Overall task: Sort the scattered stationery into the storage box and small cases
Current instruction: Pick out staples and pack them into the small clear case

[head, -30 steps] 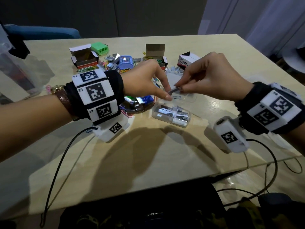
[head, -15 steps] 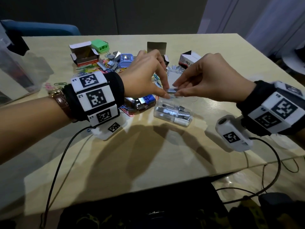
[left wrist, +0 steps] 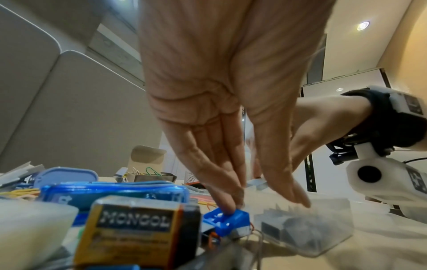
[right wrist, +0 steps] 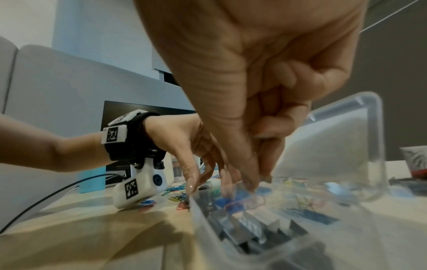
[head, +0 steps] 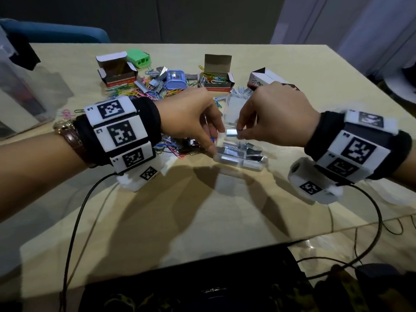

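Observation:
A small clear case [head: 238, 163] lies at mid-table with several silver staple strips inside and its lid [head: 234, 106] tipped up behind. My right hand [head: 239, 134] pinches a short staple strip [head: 232, 132] between thumb and fingers just above the case. My left hand [head: 216, 140] points down with straight fingers, and its thumb tip touches the case's left rim. In the left wrist view the left hand [left wrist: 270, 202] has fingertips [left wrist: 231, 204] by a small blue plastic piece [left wrist: 227, 222] and its thumb on the case [left wrist: 312, 230]. The right wrist view shows the right hand [right wrist: 258, 180] over the case [right wrist: 254, 230].
Coloured paper clips [head: 144, 92] lie scattered behind, around a blue sharpener [head: 176, 79] and a green one [head: 138, 58]. Two open cardboard boxes [head: 117, 72] [head: 217, 78] and a white box [head: 264, 78] stand further back. A large clear storage box [head: 20, 86] stands far left. Cables hang over the front edge.
The left hand has come off the strip's left end and its thumb has dropped to the case rim. The right hand still pinches the strip, now closer over the case.

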